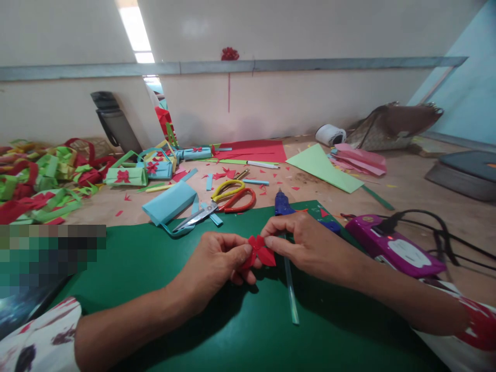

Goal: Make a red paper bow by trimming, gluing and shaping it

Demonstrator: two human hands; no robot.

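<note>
A small red paper flower [257, 249] is held between both hands above a green mat [248, 330]. My left hand [220, 256] pinches its left side between thumb and fingers. On its upper right edge, the thumb and forefinger of my right hand [300, 240] are closed. Partly hidden behind my right hand lies a blue glue gun [283, 201], with a clear glue stick [291, 297] reaching toward me. Scissors [201, 214] with yellow and red handles lie beyond my left hand, beside a folded light-blue paper purse [170, 201].
Finished paper purses [126, 175] and a colourful paper pile [34, 181] sit at left. A purple power strip [395, 245] with black cables is at right. Green paper [325, 168], red paper [251, 151], a pen [262, 165], a bottle [116, 121] and a brown bag [391, 124] lie farther back.
</note>
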